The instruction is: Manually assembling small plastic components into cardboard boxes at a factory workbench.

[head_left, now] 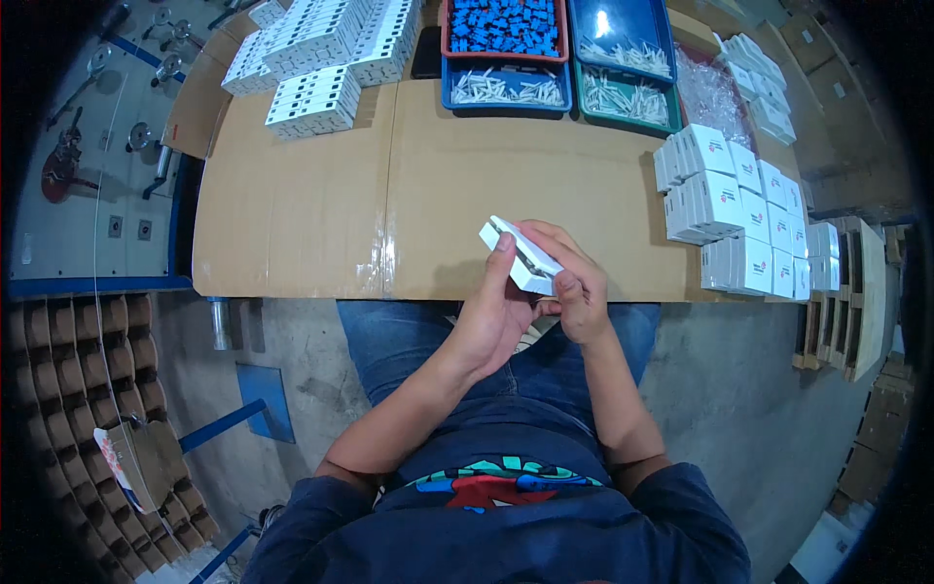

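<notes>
Between my hands, just over the near edge of the cardboard-covered table, is a white rectangular casing (521,259) with a dark gap along its length. It is held tilted. My left hand (484,321) grips it from the left, its thumb on the near side of the upper end. My right hand (581,297) closes round the right side, the thumb pressed at the lower end and the fingers behind. Parts of the casing are hidden by my fingers, and its exact kind cannot be made out.
White units (316,97) are stacked at the back left. Trays of blue parts (501,27) and white slim parts (511,90) line the back. Small white boxes (744,209) are piled at the right, near clear plastic bags (710,92). A wooden pallet (856,302) stands beyond.
</notes>
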